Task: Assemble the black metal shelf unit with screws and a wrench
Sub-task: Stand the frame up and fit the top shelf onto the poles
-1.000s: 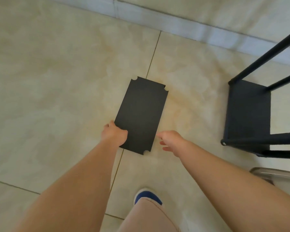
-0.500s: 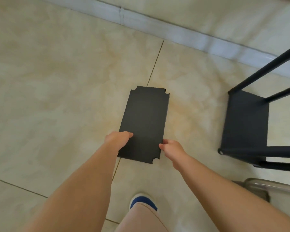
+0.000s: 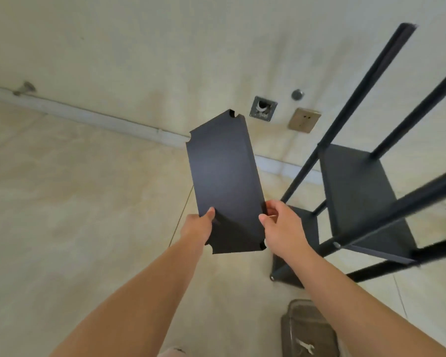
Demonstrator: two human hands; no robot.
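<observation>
A black metal shelf panel (image 3: 222,176) with notched corners is up in the air in front of me, tilted with its far end raised. My left hand (image 3: 200,225) grips its left edge near the bottom, thumb on the top face. My right hand (image 3: 281,222) grips the right edge at the same height. To the right stands the partly built black shelf unit (image 3: 355,191), with upright posts and two panels fitted. A small wrench (image 3: 305,346) lies in a clear tray (image 3: 289,331) on the floor at the bottom right.
The tiled floor (image 3: 75,202) spreads out to the left and below. A pale wall (image 3: 165,60) with a white baseboard (image 3: 88,115) runs behind. On the wall are a socket plate (image 3: 304,120) and a square pipe fitting (image 3: 263,108).
The panel lay flat on the floor with both hands taking its near edges. Now it is lifted off the floor and tilted up, and the view has swung up towards the wall and shelf unit.
</observation>
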